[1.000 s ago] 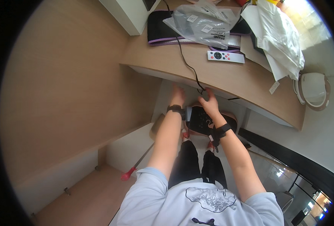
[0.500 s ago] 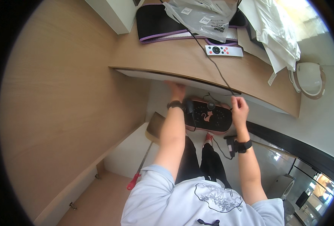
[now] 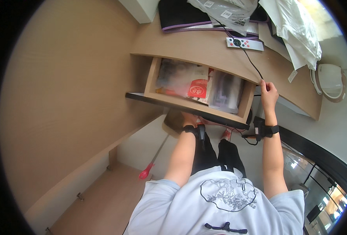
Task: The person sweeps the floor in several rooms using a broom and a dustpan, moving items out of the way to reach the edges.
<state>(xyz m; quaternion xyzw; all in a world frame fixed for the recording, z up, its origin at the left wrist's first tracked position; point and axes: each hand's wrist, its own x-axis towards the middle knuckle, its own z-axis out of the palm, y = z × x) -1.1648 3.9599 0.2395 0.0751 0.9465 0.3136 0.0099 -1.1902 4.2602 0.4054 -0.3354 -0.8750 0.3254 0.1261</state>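
A wooden drawer (image 3: 152, 78) stands pulled out from under the desk top. Inside lie frosted plastic bags (image 3: 225, 90) and a red and white packet (image 3: 197, 88). My left hand (image 3: 189, 118) is at the lower edge of the drawer's dark front (image 3: 181, 109); its fingers are hidden there. To the right of the drawer, my right hand (image 3: 269, 94) is closed, pinching a thin black cord (image 3: 250, 58) between thumb and fingers. That cord runs back across the desk top, over a white remote control (image 3: 246, 44).
On the desk (image 3: 189, 45) lie a black mat with purple edging (image 3: 173, 17), a grey plastic bag (image 3: 234, 15) and white cloth (image 3: 294, 37). A white and beige appliance (image 3: 330, 81) is at the right. Below left leans a red-handled stick (image 3: 146, 171).
The drawer has come out toward me, with my left hand at its front, and now covers the black foot platform on the floor. My right hand still pinches the cord.
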